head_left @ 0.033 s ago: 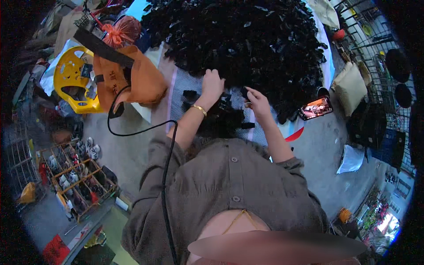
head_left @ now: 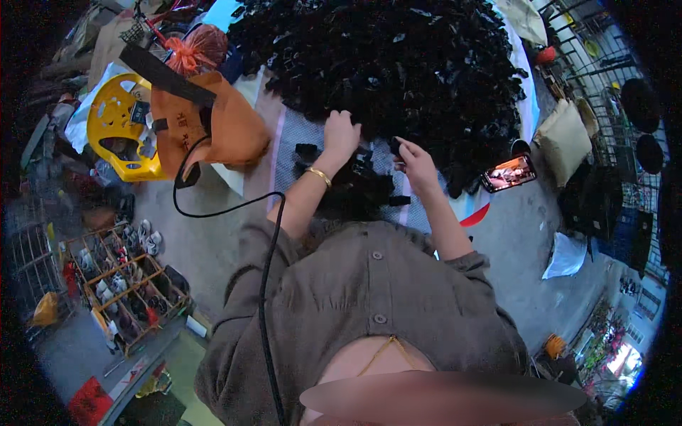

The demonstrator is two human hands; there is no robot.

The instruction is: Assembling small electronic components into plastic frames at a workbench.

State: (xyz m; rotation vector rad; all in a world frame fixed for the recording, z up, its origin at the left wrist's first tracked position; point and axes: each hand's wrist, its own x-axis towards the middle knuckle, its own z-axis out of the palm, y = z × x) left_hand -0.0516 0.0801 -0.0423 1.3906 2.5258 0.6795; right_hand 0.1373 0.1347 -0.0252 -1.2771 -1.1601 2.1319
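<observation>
A wide heap of small black pieces [head_left: 383,64], some of them glossy, covers the table in front of me. At its near edge, my left hand [head_left: 342,136] has its fingers curled down against the black pieces; what they grip is hidden. My right hand [head_left: 418,165] is closed, with a small black piece [head_left: 395,145] pinched between thumb and forefinger. Between my forearms and close to my body lies a smaller group of black pieces [head_left: 359,193]. A pale, patterned cloth [head_left: 290,145] shows beneath them.
An orange bag [head_left: 238,131] and a yellow plastic seat [head_left: 103,131] stand at the left. A black cable [head_left: 227,211] loops across my left arm. At the table's right edge lies a lit phone [head_left: 509,174]. A shoe rack [head_left: 128,284] stands on the floor at lower left.
The fingers of my right hand have shifted very slightly. Otherwise the two frames look alike.
</observation>
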